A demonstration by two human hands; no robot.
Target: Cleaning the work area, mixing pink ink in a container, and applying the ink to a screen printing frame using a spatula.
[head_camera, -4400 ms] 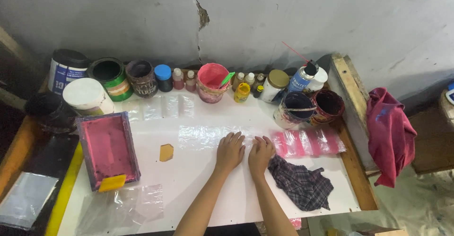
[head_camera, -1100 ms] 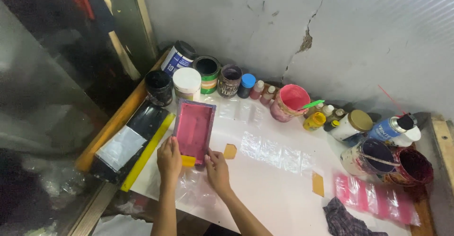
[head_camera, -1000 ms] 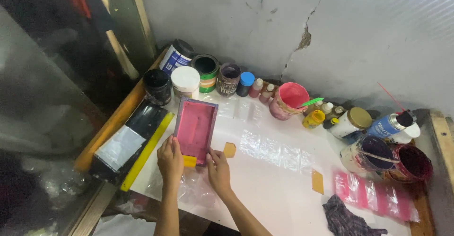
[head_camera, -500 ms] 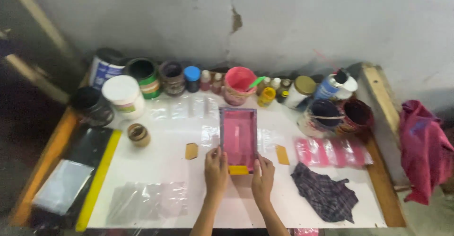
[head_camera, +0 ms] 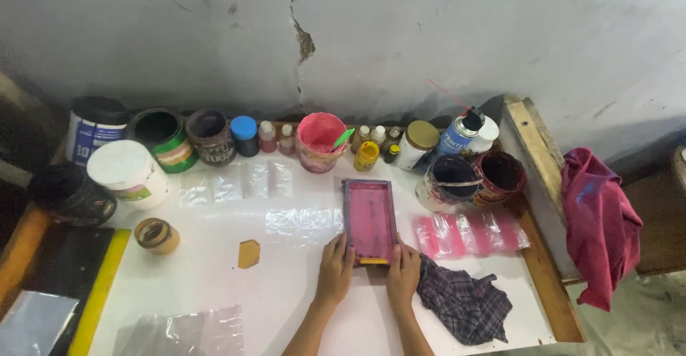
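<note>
Pink-stained screen frame [head_camera: 369, 220] lies flat on the white table [head_camera: 214, 299], approx centre, long axis running near-to-far. Small yellow piece at its near edge.

L hand [head_camera: 334, 269] at frame's near-left corner, fingers curled onto the edge, gripping it. R hand [head_camera: 404, 274] at near-right corner, same grip, fingertips on the frame edge. Both palms down on the table.

Just right of R hand: dark plaid rag [head_camera: 463, 304], crumpled, touching or nearly touching the hand, can't tell which. Far-right of frame: pink-tinted plastic bags [head_camera: 470, 232] laid flat, close beside frame. Left of frame: clear plastic bags [head_camera: 300, 220], w/ more further left and far.

Small tan hexagonal chip [head_camera: 248, 254] left of L hand, apart from it. Tape roll [head_camera: 156, 235] further left.

Far edge along wall: row of paint cans, jars, small bottles; pink cup [head_camera: 319, 140] w/ green stick just beyond frame; spray can [head_camera: 459, 132] far right; two dark paint tubs [head_camera: 477, 178] right of frame. White lidded tub [head_camera: 130, 174] far left.

Red cloth [head_camera: 597, 220] hangs off wooden rail, right, well apart.
</note>
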